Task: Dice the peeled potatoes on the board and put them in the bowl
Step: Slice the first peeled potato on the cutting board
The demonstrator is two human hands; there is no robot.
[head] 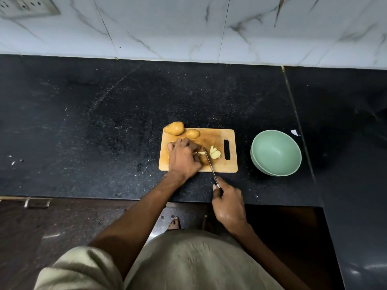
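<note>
Right now the slicing step is in hand: the left hand (183, 159) lies over a potato (200, 157) near the middle of the wooden cutting board (219, 166), fingers curled down onto it, and most of that potato is hidden beneath them. The right hand (228, 203) has its fingers wrapped round the handle of the knife (209, 162), whose blade runs from the near edge of the board away toward the wall, its tip by the left fingertips. A few cut slices (215, 152) lie just right of the blade. Two whole potatoes (174, 128) rest at the board's far left corner, long axes roughly left to right. Next, I judge, the slices need cross-cutting into cubes, fingertips tucked back, before anything goes to the green bowl (276, 152) standing right of the board
</note>
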